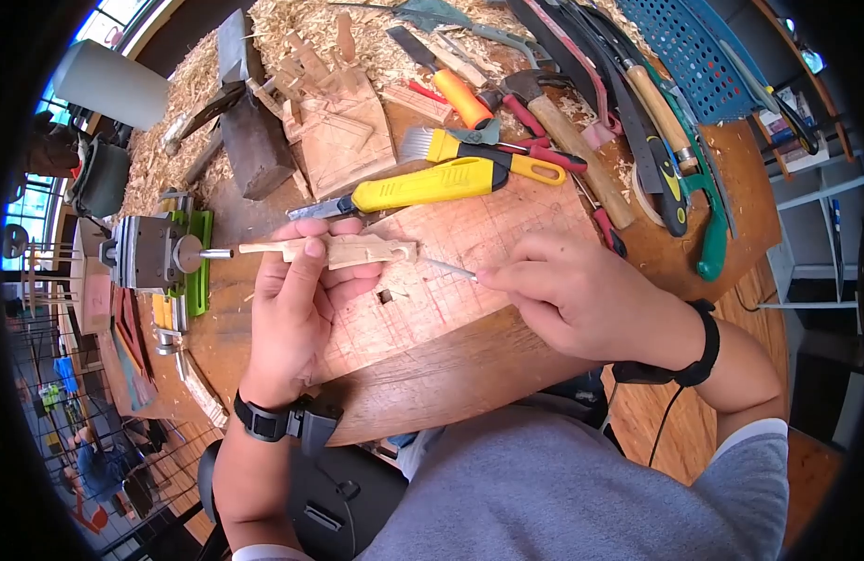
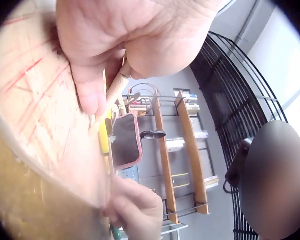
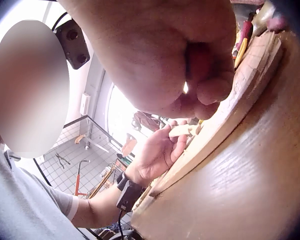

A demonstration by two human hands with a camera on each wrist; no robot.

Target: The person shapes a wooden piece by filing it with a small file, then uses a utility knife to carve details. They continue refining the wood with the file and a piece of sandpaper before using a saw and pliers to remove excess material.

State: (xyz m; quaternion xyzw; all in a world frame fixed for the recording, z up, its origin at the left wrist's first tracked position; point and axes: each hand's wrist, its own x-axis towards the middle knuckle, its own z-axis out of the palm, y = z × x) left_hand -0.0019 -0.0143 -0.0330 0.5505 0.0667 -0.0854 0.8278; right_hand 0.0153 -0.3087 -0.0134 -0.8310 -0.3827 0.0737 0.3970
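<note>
My left hand (image 1: 292, 290) holds a small carved piece of pale wood (image 1: 362, 251), its thumb on top and its fingers behind and beneath. The piece lies sideways, with a narrow stem to the left and a notched, shaped end to the right. My right hand (image 1: 581, 294) pinches a thin grey metal rod-like tool (image 1: 450, 270) between thumb and curled fingers. The tool's tip points left, close by the carving's shaped end; its rear part is hidden in the hand. Beneath both lies a wooden board (image 1: 432, 313) with red pencil lines and a small square hole.
A yellow utility knife (image 1: 422, 185) lies just beyond the board, beside a yellow-handled brush (image 1: 441, 146). Farther back are a hammer (image 1: 581, 150), an orange-handled chisel (image 1: 460, 98), saws and wood shavings (image 1: 184, 117). A small metal vise (image 1: 151, 252) stands at left.
</note>
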